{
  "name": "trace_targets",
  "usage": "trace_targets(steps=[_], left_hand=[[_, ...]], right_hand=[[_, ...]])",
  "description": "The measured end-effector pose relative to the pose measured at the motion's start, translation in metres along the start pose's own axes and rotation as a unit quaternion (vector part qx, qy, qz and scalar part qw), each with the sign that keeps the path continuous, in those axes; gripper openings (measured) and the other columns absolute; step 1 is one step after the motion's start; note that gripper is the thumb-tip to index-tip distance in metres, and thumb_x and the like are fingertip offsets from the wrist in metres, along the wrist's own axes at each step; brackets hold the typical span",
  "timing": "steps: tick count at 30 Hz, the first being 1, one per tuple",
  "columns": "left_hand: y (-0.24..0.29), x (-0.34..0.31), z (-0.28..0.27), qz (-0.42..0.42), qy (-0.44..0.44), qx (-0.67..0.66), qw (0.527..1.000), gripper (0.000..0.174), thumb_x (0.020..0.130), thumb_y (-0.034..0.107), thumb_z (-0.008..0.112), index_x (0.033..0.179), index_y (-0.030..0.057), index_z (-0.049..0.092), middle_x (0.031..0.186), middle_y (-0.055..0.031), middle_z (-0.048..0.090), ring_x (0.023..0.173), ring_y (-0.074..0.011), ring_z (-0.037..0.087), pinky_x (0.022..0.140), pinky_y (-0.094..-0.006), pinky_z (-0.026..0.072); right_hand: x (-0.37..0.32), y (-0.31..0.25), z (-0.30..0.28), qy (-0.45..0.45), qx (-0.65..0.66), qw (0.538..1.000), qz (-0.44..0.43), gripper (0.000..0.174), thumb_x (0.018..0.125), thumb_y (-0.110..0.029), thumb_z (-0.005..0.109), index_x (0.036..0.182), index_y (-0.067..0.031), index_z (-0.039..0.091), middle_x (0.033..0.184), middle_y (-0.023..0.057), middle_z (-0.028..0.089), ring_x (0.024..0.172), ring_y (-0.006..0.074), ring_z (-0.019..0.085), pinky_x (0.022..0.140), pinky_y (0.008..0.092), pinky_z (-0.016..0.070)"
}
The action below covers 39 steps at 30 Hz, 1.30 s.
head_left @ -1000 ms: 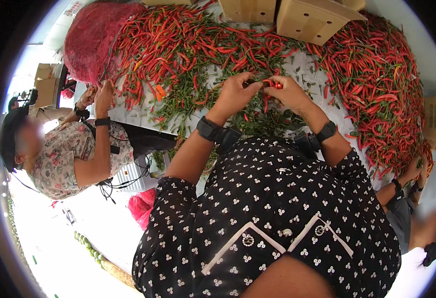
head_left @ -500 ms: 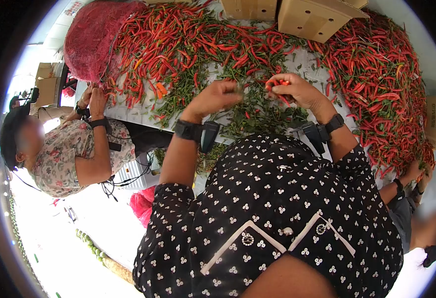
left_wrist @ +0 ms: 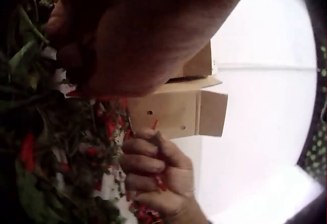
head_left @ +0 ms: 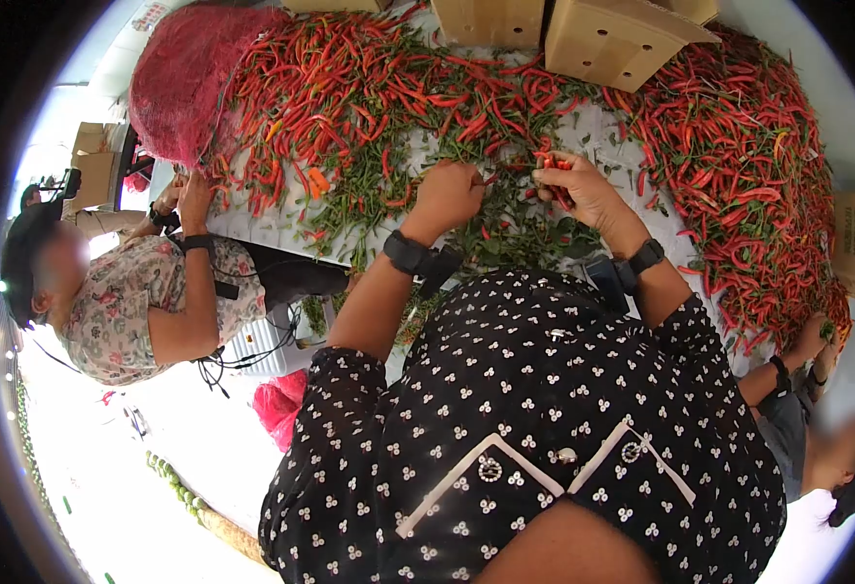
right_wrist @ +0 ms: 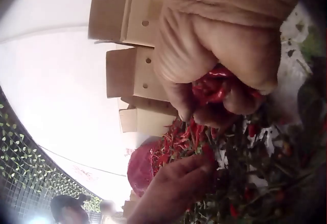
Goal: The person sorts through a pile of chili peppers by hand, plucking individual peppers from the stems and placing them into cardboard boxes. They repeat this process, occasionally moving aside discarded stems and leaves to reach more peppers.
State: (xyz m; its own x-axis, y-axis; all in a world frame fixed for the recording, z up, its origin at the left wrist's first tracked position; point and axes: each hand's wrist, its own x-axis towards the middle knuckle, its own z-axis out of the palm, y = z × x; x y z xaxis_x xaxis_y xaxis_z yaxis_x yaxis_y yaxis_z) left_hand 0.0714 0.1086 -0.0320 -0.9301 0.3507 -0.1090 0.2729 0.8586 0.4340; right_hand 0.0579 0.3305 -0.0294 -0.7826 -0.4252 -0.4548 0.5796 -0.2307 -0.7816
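Observation:
In the head view my right hand (head_left: 583, 190) is curled round a small bunch of red chilies. The right wrist view shows these red chilies (right_wrist: 210, 89) between the palm and the bent fingers. To its left, my left hand (head_left: 449, 198) pinches a single red chili (right_wrist: 208, 153) at its fingertips, with a bit of it poking out toward the right hand. Both hands hover over a heap of green stems and leaves (head_left: 515, 229) mixed with some red chilies. In the left wrist view the left hand is dark and close to the camera, and most of its fingers are hidden.
Piles of red chilies lie across the back (head_left: 330, 78) and right (head_left: 739, 185) of the white-covered table (head_left: 262, 226). Cardboard boxes (head_left: 602, 44) stand at the far side. A red mesh sack (head_left: 189, 88) sits at the far left. One person works at each side.
The left hand swung away to the left from the right hand, then came partway back with a chili at its fingertips. The right hand kept its bunch and shifted slightly right.

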Motion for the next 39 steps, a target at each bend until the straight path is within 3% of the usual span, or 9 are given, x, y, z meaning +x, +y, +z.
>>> trace_targets(steps=[3, 9, 13, 15, 18, 22, 27, 30, 39], left_hand=[[0.005, -0.003, -0.002, -0.021, 0.000, -0.198, 0.980, 0.021, 0.075, 0.019, 0.059, 0.084, 0.0005, 0.064, 0.080, -0.0171, 0.062, 0.072, -0.0296, 0.061, 0.064, -0.0359, 0.0468], [0.024, -0.002, -0.013, 0.020, -0.017, -0.324, 0.946, 0.023, 0.076, 0.022, 0.061, 0.079, -0.0005, 0.063, 0.072, -0.0164, 0.060, 0.065, -0.0286, 0.059, 0.060, -0.0391, 0.0448], [0.013, 0.016, -0.009, 0.029, 0.079, -0.236, 0.968, 0.021, 0.075, 0.021, 0.061, 0.082, 0.0010, 0.063, 0.079, -0.0165, 0.061, 0.065, -0.0297, 0.058, 0.058, -0.0399, 0.0456], [0.008, 0.025, -0.003, 0.031, 0.191, -0.025, 0.981, 0.022, 0.074, 0.019, 0.060, 0.088, 0.0021, 0.060, 0.084, -0.0158, 0.060, 0.073, -0.0324, 0.058, 0.064, -0.0392, 0.0464], [0.005, 0.032, 0.012, 0.004, 0.140, 0.087, 0.986, 0.022, 0.072, 0.019, 0.061, 0.088, 0.0045, 0.058, 0.084, -0.0154, 0.059, 0.073, -0.0346, 0.057, 0.063, -0.0437, 0.0459], [0.011, 0.020, 0.010, 0.027, 0.143, 0.052, 0.988, 0.021, 0.071, 0.019, 0.063, 0.085, 0.0051, 0.057, 0.082, -0.0154, 0.059, 0.070, -0.0338, 0.057, 0.061, -0.0436, 0.0458], [0.032, 0.001, -0.008, -0.023, 0.111, -0.229, 0.967, 0.020, 0.069, 0.012, 0.066, 0.081, 0.0018, 0.053, 0.074, -0.0147, 0.059, 0.064, -0.0298, 0.059, 0.057, -0.0385, 0.0454], [0.042, -0.005, -0.013, 0.025, 0.114, -0.239, 0.964, 0.020, 0.070, 0.010, 0.065, 0.086, 0.0023, 0.057, 0.073, -0.0112, 0.060, 0.064, -0.0206, 0.059, 0.058, -0.0318, 0.0454], [0.046, -0.007, -0.009, 0.096, 0.062, -0.279, 0.954, 0.015, 0.070, 0.005, 0.061, 0.084, 0.0003, 0.057, 0.075, -0.0120, 0.061, 0.067, -0.0204, 0.061, 0.060, -0.0305, 0.0462]], right_hand=[[-0.004, 0.000, 0.015, 0.063, 0.004, 0.998, -0.018, 0.026, 0.076, -0.012, 0.066, 0.099, -0.0033, 0.055, 0.071, 0.0000, 0.056, 0.057, 0.0080, 0.056, 0.041, 0.0195, 0.0375], [-0.004, -0.006, 0.029, 0.036, -0.129, 0.991, 0.001, 0.030, 0.077, -0.015, 0.066, 0.102, -0.0026, 0.055, 0.070, -0.0005, 0.055, 0.053, 0.0054, 0.049, 0.039, 0.0185, 0.0304], [-0.001, -0.004, 0.011, 0.055, -0.009, 0.998, -0.019, 0.021, 0.078, -0.015, 0.064, 0.095, -0.0048, 0.057, 0.068, 0.0004, 0.056, 0.052, 0.0064, 0.050, 0.039, 0.0189, 0.0315], [-0.002, -0.006, -0.001, 0.054, 0.048, 0.997, -0.011, 0.010, 0.080, -0.015, 0.060, 0.085, -0.0067, 0.056, 0.065, 0.0018, 0.056, 0.053, 0.0092, 0.053, 0.040, 0.0214, 0.0344], [-0.007, -0.006, -0.006, 0.034, 0.071, 0.996, -0.034, 0.009, 0.082, -0.015, 0.055, 0.079, -0.0066, 0.054, 0.069, 0.0035, 0.056, 0.056, 0.0119, 0.053, 0.040, 0.0213, 0.0337], [-0.008, -0.003, -0.001, 0.027, 0.094, 0.994, -0.057, 0.006, 0.079, -0.009, 0.056, 0.084, -0.0057, 0.055, 0.065, 0.0028, 0.056, 0.056, 0.0124, 0.057, 0.042, 0.0253, 0.0374], [-0.012, -0.004, 0.014, 0.053, 0.065, 0.996, -0.011, 0.010, 0.077, -0.006, 0.061, 0.086, -0.0060, 0.056, 0.072, 0.0029, 0.058, 0.060, 0.0160, 0.061, 0.041, 0.0226, 0.0369], [-0.001, 0.001, 0.018, 0.029, 0.060, 0.998, 0.010, 0.014, 0.076, -0.008, 0.065, 0.087, -0.0063, 0.057, 0.074, 0.0029, 0.059, 0.057, 0.0135, 0.059, 0.040, 0.0193, 0.0356], [-0.013, -0.002, 0.022, 0.031, 0.054, 0.998, -0.004, 0.015, 0.075, -0.008, 0.066, 0.087, -0.0045, 0.058, 0.074, 0.0015, 0.058, 0.056, 0.0098, 0.053, 0.045, 0.0206, 0.0385]])
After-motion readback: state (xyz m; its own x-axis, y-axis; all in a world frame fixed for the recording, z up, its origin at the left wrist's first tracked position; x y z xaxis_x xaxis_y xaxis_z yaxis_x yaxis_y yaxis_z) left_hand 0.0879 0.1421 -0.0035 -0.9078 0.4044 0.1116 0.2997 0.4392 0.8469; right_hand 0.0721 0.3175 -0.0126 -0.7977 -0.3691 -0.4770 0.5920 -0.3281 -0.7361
